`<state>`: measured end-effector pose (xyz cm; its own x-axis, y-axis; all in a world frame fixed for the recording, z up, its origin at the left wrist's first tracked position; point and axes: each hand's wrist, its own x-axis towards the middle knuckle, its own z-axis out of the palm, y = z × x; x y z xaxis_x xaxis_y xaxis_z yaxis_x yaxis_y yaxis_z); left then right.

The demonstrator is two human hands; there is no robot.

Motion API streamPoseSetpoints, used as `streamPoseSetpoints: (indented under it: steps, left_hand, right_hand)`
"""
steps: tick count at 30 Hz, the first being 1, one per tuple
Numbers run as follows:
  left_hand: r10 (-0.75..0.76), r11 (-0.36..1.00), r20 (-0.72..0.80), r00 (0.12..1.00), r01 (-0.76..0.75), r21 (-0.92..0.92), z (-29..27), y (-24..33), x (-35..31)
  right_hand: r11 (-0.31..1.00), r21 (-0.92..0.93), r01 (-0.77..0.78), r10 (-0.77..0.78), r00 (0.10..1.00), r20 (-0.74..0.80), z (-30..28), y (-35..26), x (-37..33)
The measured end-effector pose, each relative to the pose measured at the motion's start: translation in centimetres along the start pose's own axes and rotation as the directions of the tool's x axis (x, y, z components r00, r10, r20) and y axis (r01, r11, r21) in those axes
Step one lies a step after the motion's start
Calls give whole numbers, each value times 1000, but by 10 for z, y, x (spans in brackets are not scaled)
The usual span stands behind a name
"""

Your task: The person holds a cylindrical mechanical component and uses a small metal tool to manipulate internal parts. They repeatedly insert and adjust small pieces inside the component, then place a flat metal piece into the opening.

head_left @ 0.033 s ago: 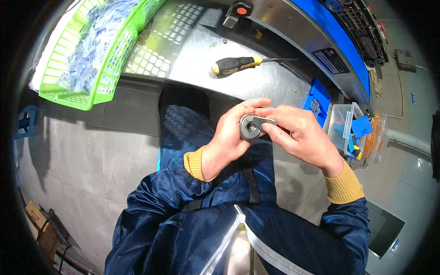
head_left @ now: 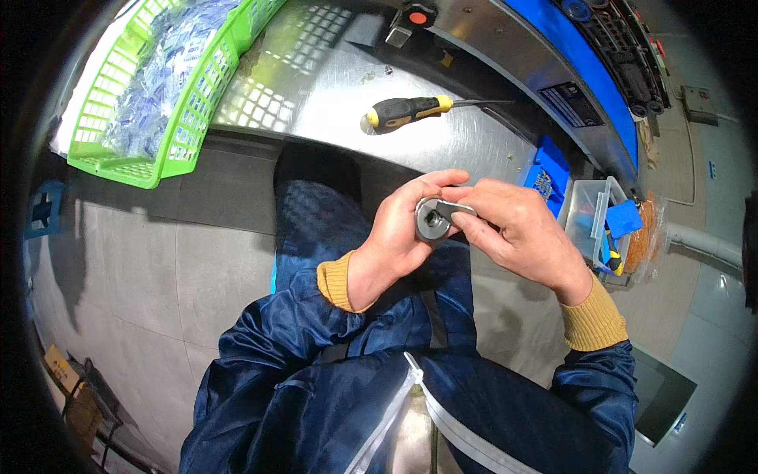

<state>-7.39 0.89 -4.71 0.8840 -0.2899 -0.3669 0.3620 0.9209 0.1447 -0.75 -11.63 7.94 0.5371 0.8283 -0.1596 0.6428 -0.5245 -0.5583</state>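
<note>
Above my lap, my left hand (head_left: 399,225) has its fingers wrapped round a round grey metal part (head_left: 431,227) with a hole in its middle. My right hand (head_left: 517,233) comes in from the right and pinches a small flat metal piece (head_left: 458,208) between thumb and fingers. That flat piece lies against the face of the round part, its narrow end near the hole. I cannot tell whether the two pieces are joined. Beyond my hands, a yellow and black screwdriver (head_left: 407,112) lies on the metal worktop (head_left: 332,118).
A green basket (head_left: 170,162) of small clear packets stands at the far left. To the right are a blue tray (head_left: 546,172) of small parts and a clear plastic box (head_left: 588,213). A steel and blue machine (head_left: 513,47) borders the worktop at the back right.
The round part has shifted very slightly to the right in my left hand. Both hands keep the same grip, and the screwdriver stays in place.
</note>
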Motion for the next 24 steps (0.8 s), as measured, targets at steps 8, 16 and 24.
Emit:
streamPoseSetpoints:
  steps: [8,16,24]
  left_hand:
    - [-69,997,-23,997,70,30,1,-5,1]
    - [-39,998,-13,999,39,53,-4,-12,3]
    - [-29,999,29,999,28,27,-7,-11,3]
  right_hand:
    - [925,-321,203,-118,957,265,-7,-5,4]
    - [826,-473,308,-123,916,382,-2,-26,10]
    - [806,-504,309,-91,907,411,-1,-31,16]
